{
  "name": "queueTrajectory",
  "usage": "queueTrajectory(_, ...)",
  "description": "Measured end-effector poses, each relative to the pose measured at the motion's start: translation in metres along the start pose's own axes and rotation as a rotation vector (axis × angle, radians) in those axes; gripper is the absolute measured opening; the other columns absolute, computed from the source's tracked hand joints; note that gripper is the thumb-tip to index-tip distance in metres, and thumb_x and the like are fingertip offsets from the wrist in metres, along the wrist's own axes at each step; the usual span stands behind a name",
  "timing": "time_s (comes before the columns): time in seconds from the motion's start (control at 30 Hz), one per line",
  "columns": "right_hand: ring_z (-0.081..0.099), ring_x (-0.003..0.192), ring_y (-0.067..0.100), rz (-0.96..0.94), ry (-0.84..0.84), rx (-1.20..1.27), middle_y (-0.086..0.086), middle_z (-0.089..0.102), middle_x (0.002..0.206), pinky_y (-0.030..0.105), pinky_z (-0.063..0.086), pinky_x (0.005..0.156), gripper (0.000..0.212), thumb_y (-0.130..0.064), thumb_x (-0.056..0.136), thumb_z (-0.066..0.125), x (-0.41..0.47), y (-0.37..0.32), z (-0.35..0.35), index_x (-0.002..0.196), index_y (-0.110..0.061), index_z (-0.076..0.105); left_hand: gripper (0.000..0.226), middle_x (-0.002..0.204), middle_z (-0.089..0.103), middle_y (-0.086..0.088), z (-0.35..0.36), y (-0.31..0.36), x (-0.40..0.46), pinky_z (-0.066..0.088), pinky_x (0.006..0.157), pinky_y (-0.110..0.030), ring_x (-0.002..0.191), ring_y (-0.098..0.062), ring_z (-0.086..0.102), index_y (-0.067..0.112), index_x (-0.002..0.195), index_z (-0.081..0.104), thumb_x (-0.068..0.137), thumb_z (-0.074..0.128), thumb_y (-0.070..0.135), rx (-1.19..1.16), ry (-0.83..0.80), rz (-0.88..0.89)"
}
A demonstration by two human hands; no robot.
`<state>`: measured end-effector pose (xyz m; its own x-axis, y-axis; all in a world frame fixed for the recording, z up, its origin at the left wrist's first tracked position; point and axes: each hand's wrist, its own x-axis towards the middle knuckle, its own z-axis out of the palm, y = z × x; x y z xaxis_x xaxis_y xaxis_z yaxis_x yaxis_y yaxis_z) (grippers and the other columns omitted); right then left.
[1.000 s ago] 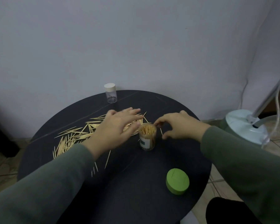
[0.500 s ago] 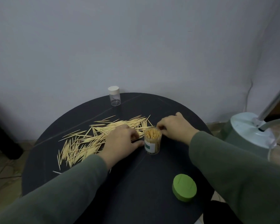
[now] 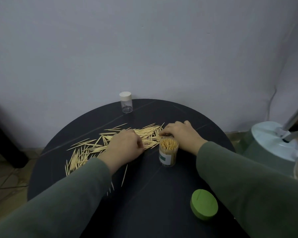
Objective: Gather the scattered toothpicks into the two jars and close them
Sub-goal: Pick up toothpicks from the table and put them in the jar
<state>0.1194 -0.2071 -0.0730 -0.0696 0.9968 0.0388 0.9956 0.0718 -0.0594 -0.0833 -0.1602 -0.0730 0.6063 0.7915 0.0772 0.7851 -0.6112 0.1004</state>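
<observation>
Resting on the round dark bench [image 3: 162,194] are two jars: one open jar [image 3: 168,152] packed with toothpicks near the middle, and one small clear jar [image 3: 126,102] with a white cap at the far edge. One green lid [image 3: 204,204] lies near the front right edge, while scattered toothpicks [image 3: 91,146], too many to count, spread across the left half. The left hand [image 3: 126,148] curls over the pile, gripping toothpicks, and the right hand [image 3: 181,134] pinches some just behind the open jar.
</observation>
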Motion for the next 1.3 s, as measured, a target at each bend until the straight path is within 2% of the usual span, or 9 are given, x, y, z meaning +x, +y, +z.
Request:
queueTrajectory(0.27, 0.047, 0.119, 0.017, -0.059, -0.012, -0.158, -0.006, 0.057, 0.131, 0.043, 0.025, 0.103, 0.033, -0.034, 0.099, 0.046, -0.001, -0.004, -0.006, 0.13, -0.038, 0.055, 0.029, 0.118, 0.063, 0.005, -0.002, 0.01, -0.003, 0.048, 0.09, -0.034, 0.11, -0.019, 0.057, 0.028, 0.12, 0.063, 0.095, 0.051, 0.036, 0.111, 0.028, 0.025)
queueTrajectory(0.5, 0.049, 0.113, 0.017, -0.106, 0.006, -0.304, -0.007, 0.059, 0.126, 0.043, 0.029, 0.098, 0.03, -0.037, 0.099, 0.047, -0.003, 0.001, -0.005, 0.126, -0.04, 0.058, 0.029, 0.11, 0.065, 0.001, 0.0, 0.017, 0.0, 0.049, 0.083, -0.034, 0.104, -0.021, 0.058, 0.024, 0.111, 0.068, 0.094, 0.054, 0.043, 0.197, -0.002, -0.033)
queueTrajectory(0.83, 0.051, 0.113, 0.018, -0.12, -0.054, -0.352, -0.002, 0.06, 0.122, 0.046, 0.029, 0.101, 0.032, -0.035, 0.099, 0.046, -0.007, -0.002, -0.008, 0.129, -0.034, 0.056, 0.023, 0.108, 0.066, -0.002, 0.002, 0.024, 0.001, 0.05, 0.082, -0.035, 0.103, -0.023, 0.059, 0.02, 0.111, 0.067, 0.097, 0.051, 0.027, 0.239, -0.013, -0.044)
queueTrajectory(1.0, 0.051, 0.107, 0.016, -0.101, -0.052, -0.306, -0.004, 0.062, 0.116, 0.042, 0.027, 0.098, 0.03, -0.041, 0.099, 0.043, -0.009, 0.002, -0.009, 0.122, -0.035, 0.061, 0.022, 0.105, 0.067, -0.001, 0.004, 0.025, 0.0, 0.051, 0.081, -0.035, 0.101, -0.021, 0.058, 0.021, 0.107, 0.069, 0.095, 0.051, 0.023, 0.253, 0.011, -0.053)
queueTrajectory(1.17, 0.05, 0.109, 0.013, -0.053, -0.049, -0.226, -0.009, 0.06, 0.12, 0.041, 0.027, 0.1, 0.034, -0.043, 0.099, 0.04, -0.014, 0.007, -0.01, 0.13, -0.04, 0.055, 0.022, 0.104, 0.067, 0.0, 0.004, 0.023, 0.001, 0.05, 0.078, -0.034, 0.1, -0.022, 0.059, 0.021, 0.107, 0.069, 0.095, 0.051, 0.025, 0.235, 0.017, -0.061)
queueTrajectory(1.3, 0.049, 0.106, 0.013, -0.029, -0.013, -0.173, -0.011, 0.063, 0.116, 0.04, 0.026, 0.1, 0.033, -0.045, 0.099, 0.041, -0.02, 0.008, -0.011, 0.125, -0.039, 0.06, 0.02, 0.104, 0.064, -0.001, 0.003, 0.022, 0.001, 0.047, 0.076, -0.034, 0.102, -0.022, 0.056, 0.019, 0.103, 0.068, 0.096, 0.05, 0.024, 0.24, 0.017, -0.058)
